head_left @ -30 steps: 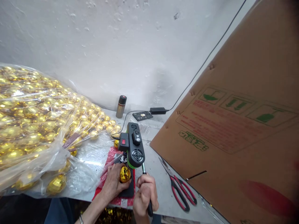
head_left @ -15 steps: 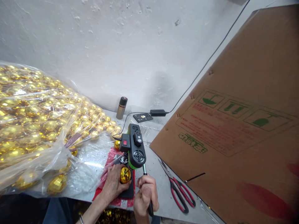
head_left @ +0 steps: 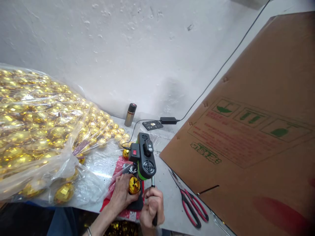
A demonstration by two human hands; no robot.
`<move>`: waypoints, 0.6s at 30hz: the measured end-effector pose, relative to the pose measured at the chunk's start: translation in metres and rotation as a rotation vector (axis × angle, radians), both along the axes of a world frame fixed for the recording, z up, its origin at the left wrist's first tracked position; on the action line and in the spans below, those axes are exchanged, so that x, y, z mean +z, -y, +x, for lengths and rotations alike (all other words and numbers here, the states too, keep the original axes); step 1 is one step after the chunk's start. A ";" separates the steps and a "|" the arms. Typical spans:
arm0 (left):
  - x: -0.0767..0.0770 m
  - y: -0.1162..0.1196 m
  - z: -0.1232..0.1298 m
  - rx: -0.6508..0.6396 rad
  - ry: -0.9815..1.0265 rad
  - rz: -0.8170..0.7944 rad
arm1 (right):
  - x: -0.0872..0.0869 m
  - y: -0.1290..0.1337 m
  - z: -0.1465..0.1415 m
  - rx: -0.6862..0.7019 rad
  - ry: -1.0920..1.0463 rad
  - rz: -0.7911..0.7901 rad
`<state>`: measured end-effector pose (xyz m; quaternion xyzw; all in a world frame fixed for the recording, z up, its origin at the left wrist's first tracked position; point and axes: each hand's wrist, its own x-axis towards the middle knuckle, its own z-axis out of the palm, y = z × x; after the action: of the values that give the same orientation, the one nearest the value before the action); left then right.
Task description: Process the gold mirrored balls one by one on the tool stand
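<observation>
A shiny gold faceted ball (head_left: 134, 185) sits in my left hand (head_left: 121, 191), its fingers and thumb wrapped around the sides. A small dark opening shows on the ball's upper face. Just beyond it stands a black and green bench machine (head_left: 146, 157) with round vents and a red switch; where its working end meets the ball, if at all, I cannot see. My right hand (head_left: 153, 206) is closed round the black-gripped lever (head_left: 155, 220) at the machine's right side. Under the ball lie the black base (head_left: 135, 205) and a red plastic sheet (head_left: 105, 201).
A large clear bag of gold balls (head_left: 49, 121) fills the left. Red-handled scissors (head_left: 192, 203) lie right of my hand, beside a big cardboard box (head_left: 233, 147). Behind are a spray can (head_left: 130, 114), a power adapter (head_left: 168, 120) and a dark patterned card (head_left: 152, 125).
The lever has swung a little, its lower end coming left with my right hand. My left hand keeps the ball in place. The whole view has shifted slightly.
</observation>
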<state>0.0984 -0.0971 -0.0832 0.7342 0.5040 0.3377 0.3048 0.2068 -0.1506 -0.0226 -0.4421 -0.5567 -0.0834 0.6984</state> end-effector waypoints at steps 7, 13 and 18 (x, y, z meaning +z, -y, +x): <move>0.005 -0.005 0.001 -0.001 0.010 0.014 | 0.033 0.006 0.009 0.029 0.074 -0.050; -0.007 0.017 -0.017 -0.056 -0.038 0.068 | 0.108 0.007 0.009 0.077 -0.061 -0.189; -0.028 0.046 -0.049 -0.175 -0.063 0.137 | 0.111 0.004 0.003 0.082 -0.048 -0.105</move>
<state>0.0496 -0.1431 -0.1109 0.8048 0.4230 0.3201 0.2663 0.2101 -0.1543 0.0880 -0.4570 -0.5611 -0.0148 0.6900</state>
